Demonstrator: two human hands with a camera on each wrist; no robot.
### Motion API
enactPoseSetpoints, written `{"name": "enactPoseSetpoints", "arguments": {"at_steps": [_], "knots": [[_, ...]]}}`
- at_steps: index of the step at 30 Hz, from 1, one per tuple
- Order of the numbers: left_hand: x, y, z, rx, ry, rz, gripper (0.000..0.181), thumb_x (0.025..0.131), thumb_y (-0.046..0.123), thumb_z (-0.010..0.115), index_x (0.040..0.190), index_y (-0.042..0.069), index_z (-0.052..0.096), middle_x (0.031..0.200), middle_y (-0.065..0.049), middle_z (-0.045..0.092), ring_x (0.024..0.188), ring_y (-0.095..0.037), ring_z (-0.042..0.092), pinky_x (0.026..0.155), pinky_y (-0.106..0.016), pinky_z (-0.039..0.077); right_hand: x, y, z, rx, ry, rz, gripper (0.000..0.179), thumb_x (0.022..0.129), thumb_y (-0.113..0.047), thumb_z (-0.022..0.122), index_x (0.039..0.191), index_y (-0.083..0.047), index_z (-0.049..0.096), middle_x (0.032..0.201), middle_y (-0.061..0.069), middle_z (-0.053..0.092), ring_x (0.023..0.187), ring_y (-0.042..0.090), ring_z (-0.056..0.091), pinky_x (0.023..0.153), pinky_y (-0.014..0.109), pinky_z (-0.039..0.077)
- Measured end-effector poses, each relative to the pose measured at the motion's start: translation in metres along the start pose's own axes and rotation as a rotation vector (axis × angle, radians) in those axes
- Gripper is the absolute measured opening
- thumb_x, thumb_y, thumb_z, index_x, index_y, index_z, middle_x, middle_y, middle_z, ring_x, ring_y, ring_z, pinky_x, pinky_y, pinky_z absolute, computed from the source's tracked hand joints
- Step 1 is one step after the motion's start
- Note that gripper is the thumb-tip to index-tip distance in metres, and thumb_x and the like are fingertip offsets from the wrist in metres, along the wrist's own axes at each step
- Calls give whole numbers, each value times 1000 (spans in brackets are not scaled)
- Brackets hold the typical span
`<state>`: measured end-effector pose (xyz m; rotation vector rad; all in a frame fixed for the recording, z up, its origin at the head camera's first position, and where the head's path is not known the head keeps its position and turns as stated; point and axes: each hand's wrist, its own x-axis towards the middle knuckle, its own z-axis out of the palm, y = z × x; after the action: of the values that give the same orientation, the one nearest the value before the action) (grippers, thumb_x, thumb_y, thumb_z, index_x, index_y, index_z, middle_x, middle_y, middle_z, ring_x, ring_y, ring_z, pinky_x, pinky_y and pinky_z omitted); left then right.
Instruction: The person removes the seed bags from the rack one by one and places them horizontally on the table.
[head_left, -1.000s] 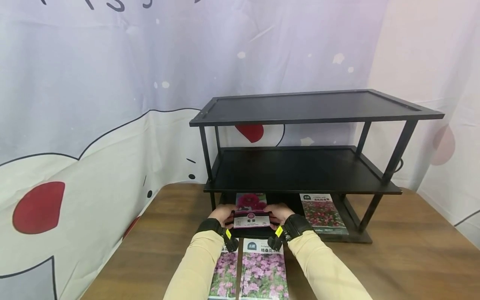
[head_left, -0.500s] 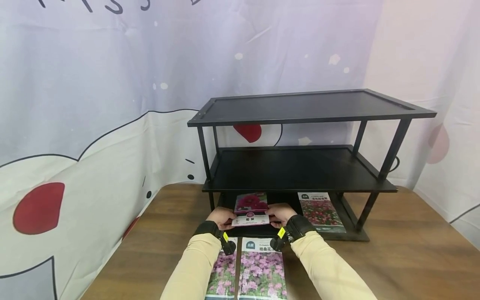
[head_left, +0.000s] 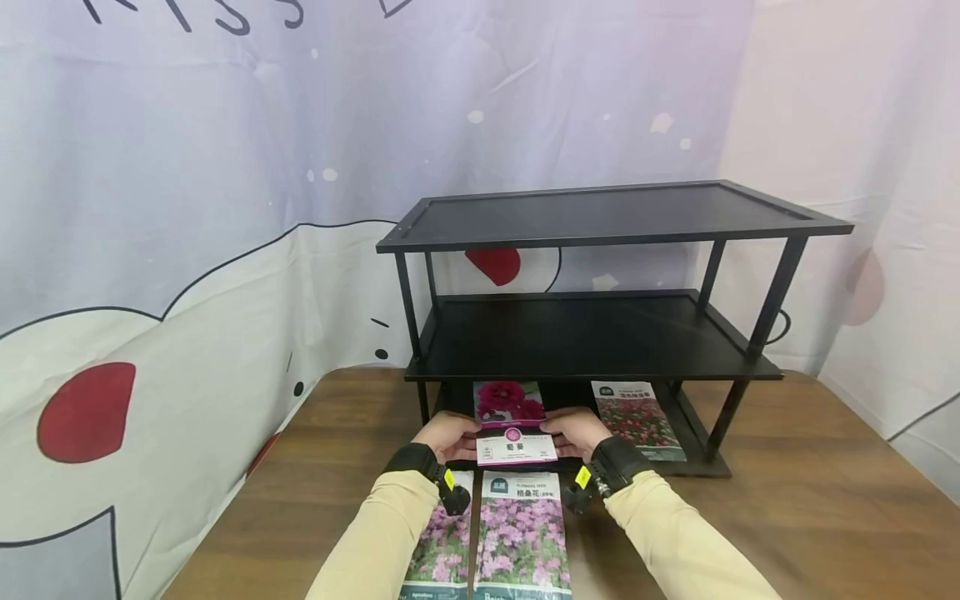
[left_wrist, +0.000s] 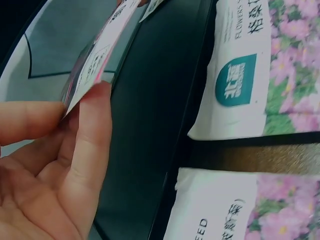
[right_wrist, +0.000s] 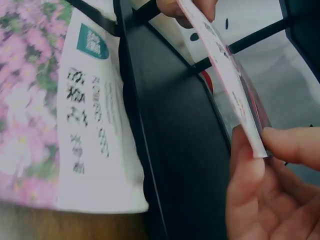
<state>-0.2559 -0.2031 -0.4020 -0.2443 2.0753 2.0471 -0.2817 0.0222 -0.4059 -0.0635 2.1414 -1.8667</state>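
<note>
A seed packet with a magenta flower picture and a white label (head_left: 517, 450) spans the space between both hands, in front of the black rack's lowest tier. My left hand (head_left: 448, 436) pinches its left edge between thumb and fingers, and the right hand (head_left: 576, 432) pinches the opposite edge. In the left wrist view the packet (left_wrist: 100, 55) stands tilted above the black tray surface. From the right wrist, the packet (right_wrist: 227, 75) shows almost edge-on, its corner between thumb and finger. Its upper end reaches under the middle shelf.
A red-flower seed packet (head_left: 641, 423) lies on the lowest tier at right. Two pink-flower packets (head_left: 522, 537) (head_left: 438, 550) lie side by side on the wooden table (head_left: 300, 500) before the rack. The middle shelf (head_left: 585, 337) overhangs the hands; a printed curtain (head_left: 225, 375) hangs behind.
Both hands, still gripping the magenta-flower packet, have shifted slightly right and nearer to me relative to the rack. The head view has also turned a little.
</note>
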Motion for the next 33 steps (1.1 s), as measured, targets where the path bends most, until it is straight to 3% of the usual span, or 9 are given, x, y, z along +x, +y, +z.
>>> {"name": "enactPoseSetpoints", "arguments": {"at_steps": [5,20,33], "knots": [[-6,1,7,6,-34,17,17,88,1,53,100,-12,55,78,-11,61,62,-14,62,67,-34,55,-8,0,-8,11,-6,9,42,84,-3,62,120,12,50,82,11,63,62,14,60,55,26,52],[-21,5,21,49,-93,40,30,89,2,56,111,-17,52,80,-13,63,60,-13,63,63,-31,55,-31,-1,-24,-39,-35,-16,46,87,-10,62,121,16,46,78,10,65,62,14,62,53,24,51],[-33,11,31,100,-97,33,30,87,1,58,111,-17,53,74,-12,63,56,-12,60,60,-29,54,-47,-1,-31,-69,-16,-20,39,87,-10,62,115,15,52,81,11,66,60,14,61,49,21,49]]}}
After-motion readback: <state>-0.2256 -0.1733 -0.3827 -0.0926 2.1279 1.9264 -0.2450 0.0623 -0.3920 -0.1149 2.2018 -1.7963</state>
